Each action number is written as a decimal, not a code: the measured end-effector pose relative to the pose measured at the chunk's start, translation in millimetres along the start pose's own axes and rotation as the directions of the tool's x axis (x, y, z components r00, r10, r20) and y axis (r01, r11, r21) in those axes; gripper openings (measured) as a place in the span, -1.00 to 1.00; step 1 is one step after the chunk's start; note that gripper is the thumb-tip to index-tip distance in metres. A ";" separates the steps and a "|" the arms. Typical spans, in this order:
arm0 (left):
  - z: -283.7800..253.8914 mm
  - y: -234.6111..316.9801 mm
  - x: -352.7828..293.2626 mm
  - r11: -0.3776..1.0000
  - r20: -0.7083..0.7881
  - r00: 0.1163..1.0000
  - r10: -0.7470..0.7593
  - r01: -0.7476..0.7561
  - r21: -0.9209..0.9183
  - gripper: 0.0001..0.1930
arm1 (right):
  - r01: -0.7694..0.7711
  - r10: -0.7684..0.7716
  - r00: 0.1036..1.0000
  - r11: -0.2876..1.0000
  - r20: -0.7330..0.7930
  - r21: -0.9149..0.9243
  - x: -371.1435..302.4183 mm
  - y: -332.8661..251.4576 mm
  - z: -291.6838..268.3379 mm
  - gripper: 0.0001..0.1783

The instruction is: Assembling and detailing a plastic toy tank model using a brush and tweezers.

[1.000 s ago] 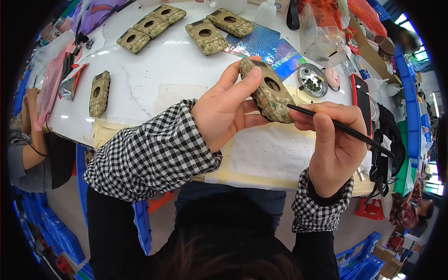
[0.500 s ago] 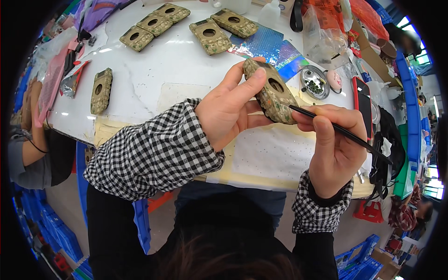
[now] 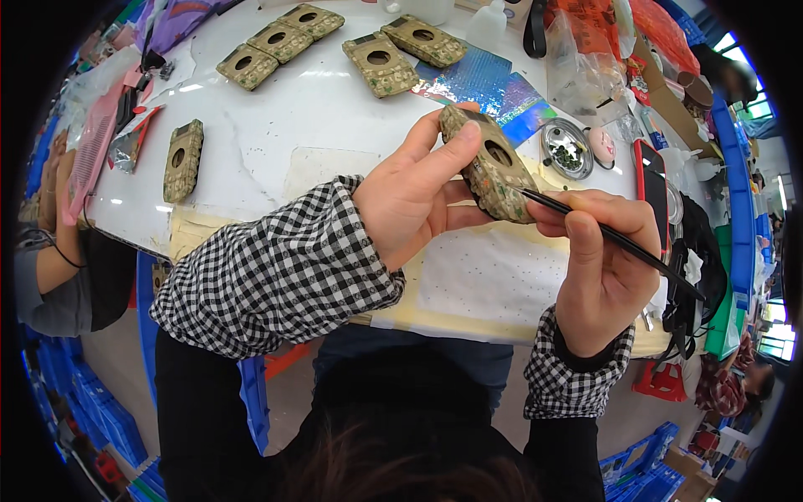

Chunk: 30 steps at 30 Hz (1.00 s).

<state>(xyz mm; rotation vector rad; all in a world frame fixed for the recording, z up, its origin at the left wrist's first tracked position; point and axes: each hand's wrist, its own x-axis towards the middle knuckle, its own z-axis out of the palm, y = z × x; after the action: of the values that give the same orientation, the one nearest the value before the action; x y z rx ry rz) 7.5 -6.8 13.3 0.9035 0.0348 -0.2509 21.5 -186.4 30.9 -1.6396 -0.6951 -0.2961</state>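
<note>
Camouflaged model tank hull (image 3: 504, 179), clasped in the left hand (image 3: 408, 191) above the table (image 3: 247, 180), slants its long axis down rightward, lower end nearest the right hand (image 3: 604, 255), which pinches a black fine-tipped tool (image 3: 642, 252).

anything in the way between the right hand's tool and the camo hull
Nothing visible. The right hand holds the slim black tool with its tip right at the near end of the camouflage hull. The left hand grips the hull from the other side, leaving that end uncovered.
</note>
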 end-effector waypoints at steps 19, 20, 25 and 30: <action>5.2 2.7 -2.4 0.998 -0.050 0.999 -0.020 0.023 0.057 -0.53 | -0.004 0.004 1.000 1.000 -0.002 -0.024 0.1 0.1 0.9 -0.87; 5.6 2.6 -2.4 0.998 -0.054 0.998 -0.021 0.024 0.057 -0.53 | -0.004 0.004 1.000 1.000 -0.002 -0.028 0.0 0.2 0.5 -0.87; 3.1 0.9 -0.8 0.997 -0.042 0.999 -0.027 0.030 0.066 -0.53 | -0.009 0.009 1.000 1.000 -0.004 -0.023 -0.6 0.5 -0.2 -0.87; 3.0 0.9 -1.0 0.997 -0.033 0.999 -0.026 0.028 0.069 -0.53 | -0.007 0.007 1.000 1.000 -0.005 -0.020 -0.6 0.5 0.4 -0.87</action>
<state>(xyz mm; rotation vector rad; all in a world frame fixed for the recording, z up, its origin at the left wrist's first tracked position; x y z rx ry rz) 6.5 -8.5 15.9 0.9765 0.0687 -0.2636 21.2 -186.2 30.1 -1.6598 -0.6847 -0.3027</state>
